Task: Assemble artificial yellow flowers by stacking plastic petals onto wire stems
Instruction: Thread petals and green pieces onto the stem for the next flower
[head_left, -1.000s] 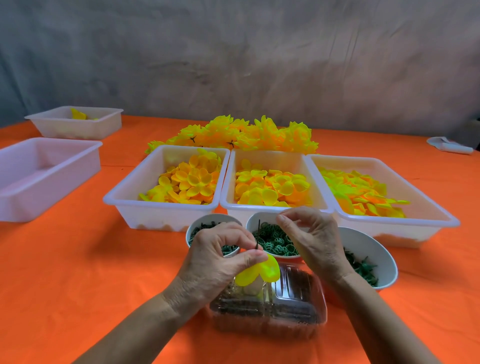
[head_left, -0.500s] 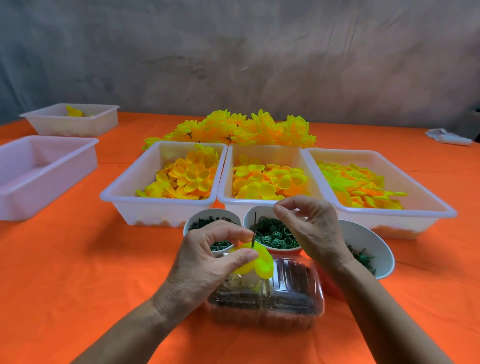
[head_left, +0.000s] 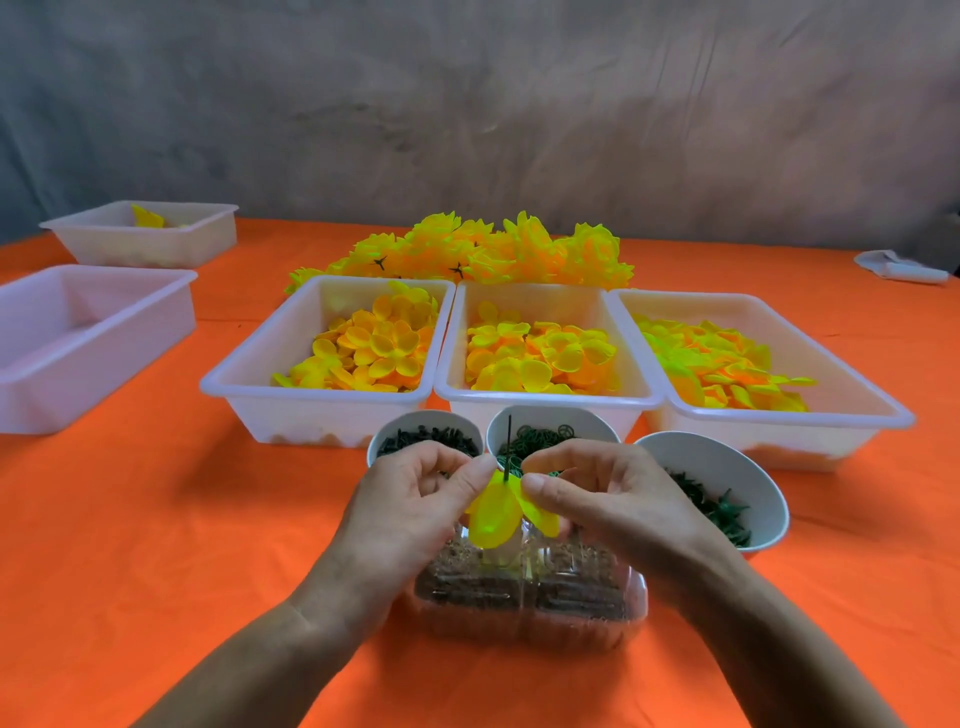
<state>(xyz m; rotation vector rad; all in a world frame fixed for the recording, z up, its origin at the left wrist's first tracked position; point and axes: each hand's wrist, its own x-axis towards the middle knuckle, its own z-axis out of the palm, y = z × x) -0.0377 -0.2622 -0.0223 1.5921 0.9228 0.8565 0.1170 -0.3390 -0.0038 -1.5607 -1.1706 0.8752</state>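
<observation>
While both hands, left hand (head_left: 410, 499) and right hand (head_left: 597, 493), pinch the yellow petal (head_left: 491, 512), steady the wire stem (head_left: 508, 441) rising between the fingertips, then slide the petal squarely down.

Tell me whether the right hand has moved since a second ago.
Yes. The right hand has come down from over the middle bowl to the yellow petal on the wire stem.
</observation>
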